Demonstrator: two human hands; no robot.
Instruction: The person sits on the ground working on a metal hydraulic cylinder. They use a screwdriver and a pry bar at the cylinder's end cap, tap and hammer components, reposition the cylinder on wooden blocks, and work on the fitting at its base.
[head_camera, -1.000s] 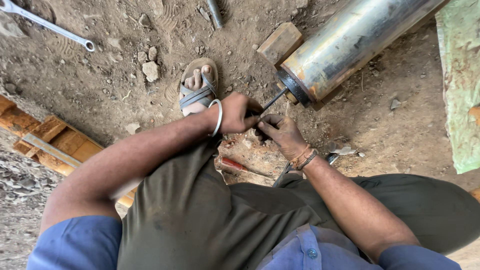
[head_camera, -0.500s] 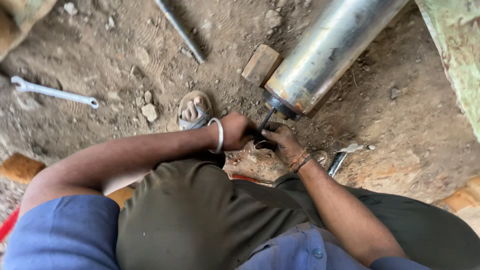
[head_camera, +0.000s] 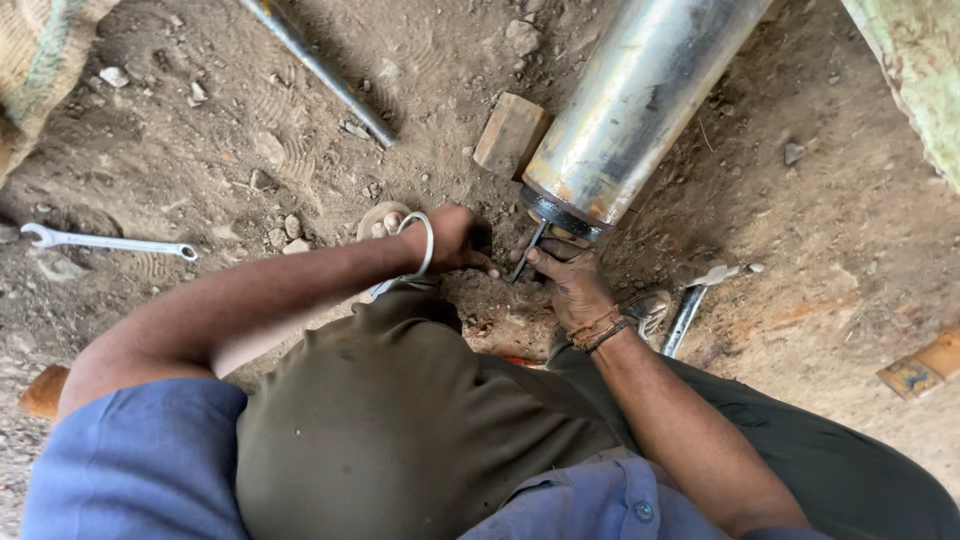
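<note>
Nearest the camera, blue sleeves and a raised knee in olive cloth (head_camera: 400, 420) are seen, with both forearms reaching forward over it to the dirt ground (head_camera: 200, 130); the left hand (head_camera: 455, 238), with a white bangle (head_camera: 420, 250) at its wrist, is curled closed, its fingertips pressed against the lower end of a thin dark tool (head_camera: 527, 252), though what exactly is pinched under them cannot be made out; the right hand (head_camera: 570, 280), banded at the wrist with brown cords (head_camera: 598, 330), is closed around the same tool from the other side, thumb lying along it; the tool is held slanted, its upper tip set against the dark ring at the near end of a large metal cylinder (head_camera: 640, 95), which lies tilted on the ground and runs away to the upper right; a sandalled foot (head_camera: 385, 218) is partly hidden behind the left wrist; just right of the right wrist a hammer (head_camera: 700, 295) lies on the soil; a wooden block (head_camera: 510, 135) is wedged beside the cylinder's near end; well apart to the left a spanner (head_camera: 105, 241) lies flat; farther off, a long dark rod (head_camera: 320, 70) crosses the dirt at the top; a small wooden piece (head_camera: 922, 365) lies at the right edge.
</note>
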